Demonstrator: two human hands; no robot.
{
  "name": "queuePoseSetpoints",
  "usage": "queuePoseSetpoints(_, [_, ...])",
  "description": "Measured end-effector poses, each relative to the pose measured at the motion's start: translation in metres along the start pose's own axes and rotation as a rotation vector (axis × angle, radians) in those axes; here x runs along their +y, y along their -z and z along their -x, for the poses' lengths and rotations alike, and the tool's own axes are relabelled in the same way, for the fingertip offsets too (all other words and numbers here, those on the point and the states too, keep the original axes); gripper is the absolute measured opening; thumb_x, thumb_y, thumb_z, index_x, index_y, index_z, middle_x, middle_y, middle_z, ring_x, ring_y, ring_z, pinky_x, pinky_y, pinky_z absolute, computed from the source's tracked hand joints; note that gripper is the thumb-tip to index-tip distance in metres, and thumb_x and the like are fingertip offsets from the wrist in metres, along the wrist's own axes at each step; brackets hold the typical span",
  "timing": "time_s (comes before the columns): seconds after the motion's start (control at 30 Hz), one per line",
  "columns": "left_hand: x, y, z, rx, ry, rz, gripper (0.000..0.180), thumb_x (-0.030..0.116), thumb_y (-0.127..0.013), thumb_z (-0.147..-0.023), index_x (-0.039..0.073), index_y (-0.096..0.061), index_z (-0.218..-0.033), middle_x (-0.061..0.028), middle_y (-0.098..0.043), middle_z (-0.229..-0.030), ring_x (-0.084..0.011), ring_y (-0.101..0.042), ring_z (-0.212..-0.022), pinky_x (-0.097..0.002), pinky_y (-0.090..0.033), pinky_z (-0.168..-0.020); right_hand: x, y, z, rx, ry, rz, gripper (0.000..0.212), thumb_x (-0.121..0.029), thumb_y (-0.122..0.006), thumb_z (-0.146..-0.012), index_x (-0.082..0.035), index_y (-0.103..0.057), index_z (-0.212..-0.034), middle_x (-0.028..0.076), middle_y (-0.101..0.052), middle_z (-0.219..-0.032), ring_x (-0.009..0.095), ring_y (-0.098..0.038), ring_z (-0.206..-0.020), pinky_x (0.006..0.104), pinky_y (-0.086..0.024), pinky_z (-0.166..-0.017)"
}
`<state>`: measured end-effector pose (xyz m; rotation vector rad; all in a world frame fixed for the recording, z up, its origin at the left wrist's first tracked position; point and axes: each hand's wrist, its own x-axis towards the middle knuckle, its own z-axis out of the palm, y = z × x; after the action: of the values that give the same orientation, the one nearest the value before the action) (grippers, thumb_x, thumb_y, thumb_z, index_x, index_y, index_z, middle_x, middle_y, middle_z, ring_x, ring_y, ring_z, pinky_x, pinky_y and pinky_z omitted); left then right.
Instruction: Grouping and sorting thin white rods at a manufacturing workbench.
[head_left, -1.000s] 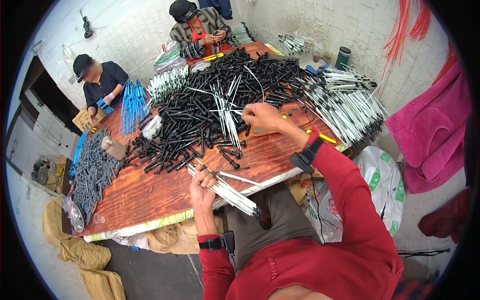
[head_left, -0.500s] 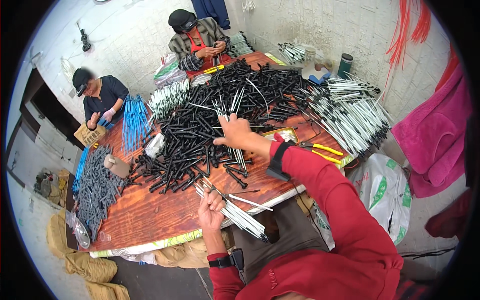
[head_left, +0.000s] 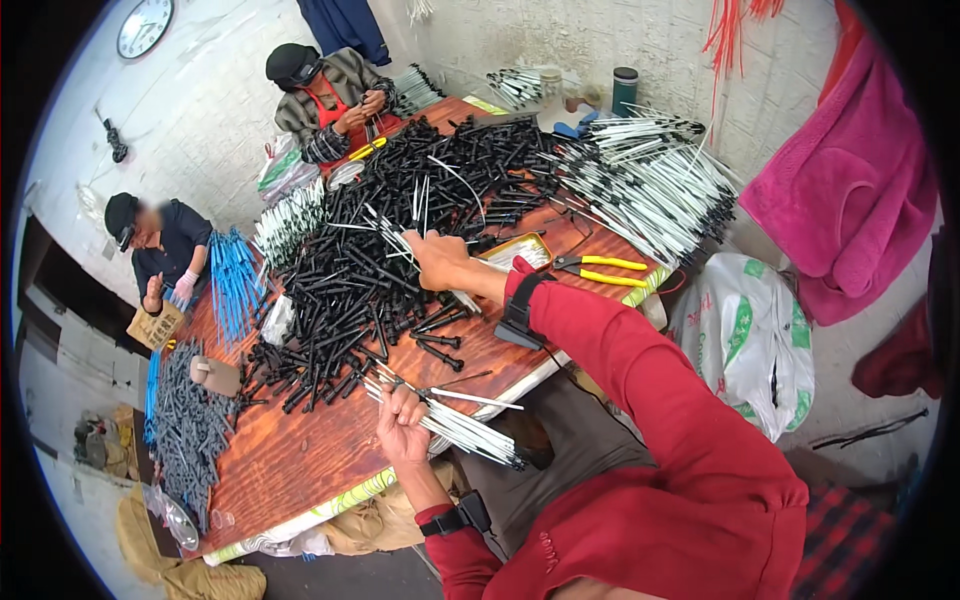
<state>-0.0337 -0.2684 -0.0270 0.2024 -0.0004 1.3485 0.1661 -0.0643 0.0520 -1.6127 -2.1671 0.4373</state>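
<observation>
My left hand (head_left: 403,425) is closed around a bundle of thin white sticks (head_left: 470,432) with dark ends, near the table's front edge. A few sticks splay out of this bundle to the right. Further in, my right hand (head_left: 440,260) reaches over the heap of black plastic pieces (head_left: 350,270). Its fingers are bent round a few white sticks (head_left: 395,235), whose ends show on both sides of the hand; the grip itself is partly hidden. Other white sticks (head_left: 420,200) poke up from the heap just beyond.
Yellow-handled pliers (head_left: 600,270) and a yellow-rimmed tray (head_left: 525,250) lie right of my right hand. White stick bundles (head_left: 650,180) cover the table's right end; blue sticks (head_left: 233,285) and grey pieces (head_left: 195,430) lie left. Two people (head_left: 330,105) (head_left: 165,250) sit at the far and left sides.
The view has swung to the right. My right hand has stayed over the heap, and the white sticks at its fingers now slant differently. My left hand still grips its bundle.
</observation>
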Motion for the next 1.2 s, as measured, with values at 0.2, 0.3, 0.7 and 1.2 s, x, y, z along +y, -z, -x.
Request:
queuePoseSetpoints(0.2, [0.001,-0.002,0.002,-0.01,0.007,-0.003,0.022,0.014,-0.037,-0.106,0.001,-0.054,-0.113,-0.002,-0.041,-0.079,-0.011,-0.039,-0.063,-0.0258,-0.036,-0.059,0.008,0.019,0.012,0.338,0.083,-0.135,0.057,-0.012,-0.066,-0.072,-0.005,-0.046,-0.125,0.023,-0.06,-0.108,0.043,-0.063,-0.093,0.0511,-0.051,-0.077])
queuePoseSetpoints(0.3, [-0.003,-0.002,0.002,-0.007,0.017,0.0,0.022,0.014,-0.038,-0.106,0.001,-0.055,-0.112,-0.0019,-0.041,-0.078,-0.011,-0.039,-0.063,-0.0258,-0.036,-0.059,0.022,0.038,0.026,0.435,0.212,-0.173,0.055,-0.012,-0.064,-0.073,-0.007,-0.048,-0.126,0.021,-0.06,-0.107,0.042,-0.063,-0.091,0.0517,-0.051,-0.077])
queuePoseSetpoints(0.7, [-0.009,-0.001,0.009,0.013,0.008,-0.014,0.02,0.012,-0.039,-0.105,0.001,-0.055,-0.111,-0.0015,-0.041,-0.077,-0.0109,-0.038,-0.063,-0.0257,-0.036,-0.059,0.063,0.022,0.151,0.055,0.621,0.0,0.052,-0.006,-0.061,-0.075,-0.015,-0.054,-0.126,0.01,-0.058,-0.101,0.033,-0.061,-0.083,0.0453,-0.05,-0.067])
queuePoseSetpoints(1.2, [-0.019,0.015,0.003,-0.003,0.022,-0.002,0.02,0.013,-0.039,-0.106,0.001,-0.054,-0.111,-0.0013,-0.04,-0.077,-0.011,-0.039,-0.063,-0.0258,-0.037,-0.059,0.142,0.026,0.153,0.188,0.501,0.245,0.051,-0.003,-0.056,-0.081,-0.021,-0.055,-0.13,0.008,-0.056,-0.118,0.031,-0.057,-0.096,0.0436,-0.05,-0.079])
